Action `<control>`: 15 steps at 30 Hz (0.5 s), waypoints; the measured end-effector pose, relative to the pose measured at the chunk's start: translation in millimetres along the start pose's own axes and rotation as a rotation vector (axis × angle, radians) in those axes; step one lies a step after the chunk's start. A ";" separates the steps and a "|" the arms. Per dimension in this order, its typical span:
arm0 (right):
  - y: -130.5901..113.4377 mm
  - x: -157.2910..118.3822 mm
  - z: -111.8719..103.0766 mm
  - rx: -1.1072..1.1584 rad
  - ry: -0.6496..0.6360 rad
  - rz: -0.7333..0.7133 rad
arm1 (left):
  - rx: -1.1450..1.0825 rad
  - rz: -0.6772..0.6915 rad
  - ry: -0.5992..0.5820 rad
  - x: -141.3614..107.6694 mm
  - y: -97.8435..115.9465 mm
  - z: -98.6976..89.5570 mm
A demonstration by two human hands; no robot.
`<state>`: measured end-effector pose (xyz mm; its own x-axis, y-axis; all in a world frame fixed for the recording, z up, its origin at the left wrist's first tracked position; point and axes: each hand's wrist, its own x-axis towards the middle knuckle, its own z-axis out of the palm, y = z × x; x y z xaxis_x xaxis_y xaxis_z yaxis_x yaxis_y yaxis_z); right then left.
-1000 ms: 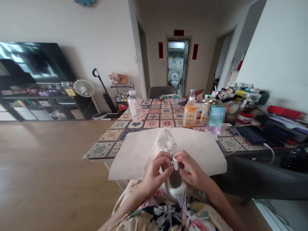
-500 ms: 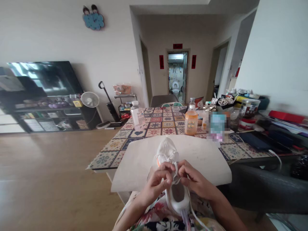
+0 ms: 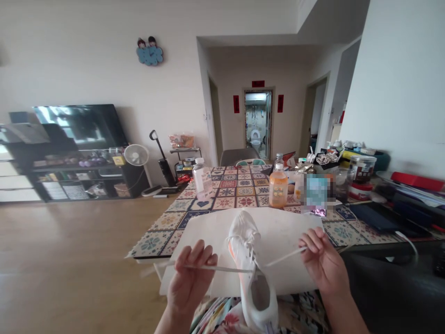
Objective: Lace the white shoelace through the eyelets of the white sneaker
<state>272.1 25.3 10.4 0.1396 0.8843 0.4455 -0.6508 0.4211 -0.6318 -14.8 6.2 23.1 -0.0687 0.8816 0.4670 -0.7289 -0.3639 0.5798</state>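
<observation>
A white sneaker [image 3: 243, 232] with an orange patch on its side lies toe away from me, its heel over my lap and its toe on a white paper sheet [image 3: 278, 278]. My left hand [image 3: 193, 273], left of the shoe, is closed on one end of the shoelace [image 3: 229, 269], which runs taut from the eyelets. On the right, my right hand [image 3: 321, 260] pinches the other lace end, stretched up from the shoe. Both hands are well apart from the shoe itself. Lacing shows across the tongue.
Beyond the paper, a patterned tablecloth [image 3: 236, 190] covers the table. A clear bottle [image 3: 202, 180] stands at its left and an orange bottle [image 3: 278, 189] behind the shoe. Jars, a red-lidded container [image 3: 359, 189] and a dark tablet [image 3: 378, 218] crowd the right side.
My hands were together at the shoe's eyelets; they have moved apart to left and right, drawing both lace ends out straight. The camera view has tilted up slightly.
</observation>
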 end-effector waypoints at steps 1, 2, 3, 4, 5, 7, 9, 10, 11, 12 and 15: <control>-0.2 -0.5 0.8 -0.026 0.035 -0.013 | 0.011 -0.010 -0.043 -2.2 0.4 2.1; 1.2 -2.6 2.8 -0.065 0.071 -0.024 | 0.062 -0.039 -0.109 -4.6 -0.5 4.7; 4.0 -6.1 5.9 -0.122 0.103 -0.041 | 0.145 -0.091 -0.188 -7.0 -2.8 7.6; 7.8 -10.8 10.0 -0.196 0.117 -0.061 | 0.242 -0.162 -0.260 -9.2 -6.5 10.7; 12.1 -16.2 14.7 -0.290 0.117 -0.123 | 0.343 -0.244 -0.318 -10.9 -11.7 13.8; 19.9 -27.2 24.7 -0.601 -0.051 -0.252 | 0.477 -0.420 -0.334 -12.8 -26.1 18.6; 24.0 -35.7 34.4 -0.865 -0.333 -0.397 | 0.536 -0.502 -0.276 -13.0 -42.7 20.5; 24.4 -38.6 38.7 -0.936 -0.447 -0.449 | 0.556 -0.485 -0.245 -12.8 -50.1 20.4; 23.8 -40.5 42.5 -0.976 -0.524 -0.484 | 0.558 -0.465 -0.235 -12.6 -55.9 20.0; 22.5 -41.6 45.9 -0.996 -0.566 -0.500 | 0.564 -0.451 -0.233 -12.6 -59.7 19.6; 17.7 -42.1 51.9 -1.034 -0.576 -0.488 | 0.634 -0.378 -0.215 -13.7 -57.9 21.1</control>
<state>216.1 -15.0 13.4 -0.3116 0.4895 0.8144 0.2932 0.8648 -0.4076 42.7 8.8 -2.8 0.2883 0.9262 0.2430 -0.1423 -0.2095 0.9674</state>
